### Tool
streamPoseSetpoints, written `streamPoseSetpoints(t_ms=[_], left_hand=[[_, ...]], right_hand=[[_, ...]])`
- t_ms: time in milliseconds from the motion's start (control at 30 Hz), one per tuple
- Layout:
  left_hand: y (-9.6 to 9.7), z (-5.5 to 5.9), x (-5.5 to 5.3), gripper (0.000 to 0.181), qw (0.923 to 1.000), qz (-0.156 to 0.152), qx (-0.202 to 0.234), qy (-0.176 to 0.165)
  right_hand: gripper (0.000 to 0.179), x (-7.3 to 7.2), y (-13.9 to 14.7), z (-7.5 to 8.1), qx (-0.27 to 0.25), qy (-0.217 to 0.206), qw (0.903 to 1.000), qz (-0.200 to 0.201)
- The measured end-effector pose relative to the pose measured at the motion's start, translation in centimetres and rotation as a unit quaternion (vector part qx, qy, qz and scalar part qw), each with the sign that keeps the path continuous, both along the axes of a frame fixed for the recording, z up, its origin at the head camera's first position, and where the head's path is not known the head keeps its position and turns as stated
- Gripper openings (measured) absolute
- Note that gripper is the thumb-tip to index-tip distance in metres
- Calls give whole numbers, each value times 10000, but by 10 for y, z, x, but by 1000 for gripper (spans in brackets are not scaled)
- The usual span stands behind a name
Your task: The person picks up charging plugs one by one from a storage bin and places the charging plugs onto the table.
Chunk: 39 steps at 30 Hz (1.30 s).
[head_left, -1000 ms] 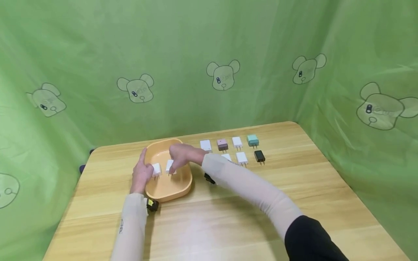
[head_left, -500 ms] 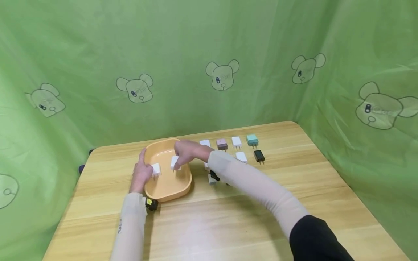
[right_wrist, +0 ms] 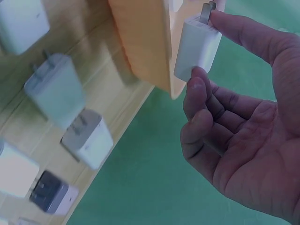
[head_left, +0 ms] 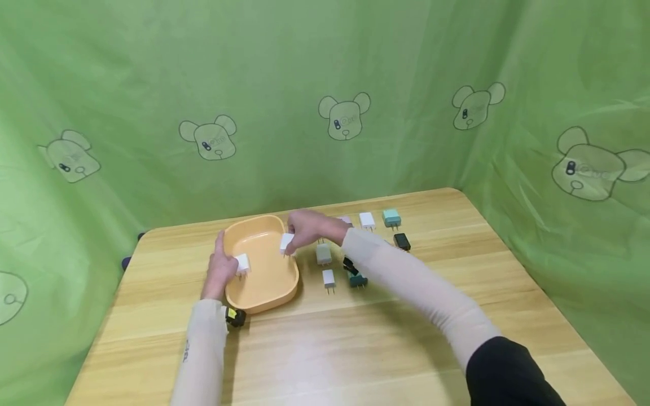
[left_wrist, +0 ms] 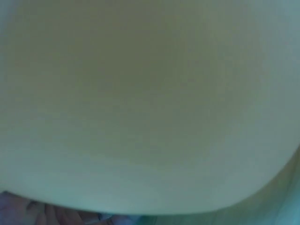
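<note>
At the left rim of the peach tray (head_left: 264,282) is my left hand (head_left: 222,268), its index finger stretched along the rim. Its thumb overlaps the edge of a white wall charger (head_left: 243,263), pinched over the tray, prongs toward me. The fingers behind it are mostly hidden; the left wrist view is filled by the tray wall (left_wrist: 154,154). My right hand (head_left: 311,226) is over the tray's right rim with another white charger (head_left: 286,242). In the right wrist view the thumb lies beside this charger's metal prongs, and the index finger supports its lower side.
Several chargers stand in rows right of the tray: white (head_left: 367,220), mint green (head_left: 391,217), black (head_left: 402,242), pale grey (head_left: 323,254), small white (head_left: 329,278) and dark green (head_left: 358,280). My right forearm covers others. A green curtain (head_left: 284,186) rises behind the table (head_left: 355,349).
My right hand has moved right and slightly away from me, carrying its white charger from mid-tray to the right rim. The left hand and the tray have stayed in place.
</note>
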<state>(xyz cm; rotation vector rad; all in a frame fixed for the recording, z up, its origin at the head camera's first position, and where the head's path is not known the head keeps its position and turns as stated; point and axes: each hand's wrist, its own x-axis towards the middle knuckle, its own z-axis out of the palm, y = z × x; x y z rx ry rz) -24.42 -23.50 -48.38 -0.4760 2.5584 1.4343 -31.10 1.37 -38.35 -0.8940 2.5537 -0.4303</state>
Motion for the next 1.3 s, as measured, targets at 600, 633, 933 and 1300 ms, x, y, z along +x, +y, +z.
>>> streamPoseSetpoints(t_ms=[600,633,933,1300], left_hand=[[-2,0,1,94,9997,-35,239,10],[-1,-1,1,94,9997,-24,229,-20],[1,-2,4,92,9989,17,467,26],[2,7,6,90,9984,-10,564,4]], right_hand=[[58,-7,73,3,-118,-76,9993,-349],[59,-6,76,2,-117,-84,9994,-330],[55,1,102,3,-309,-232,9989,-264],[52,12,143,11,-231,-91,9993,-295]])
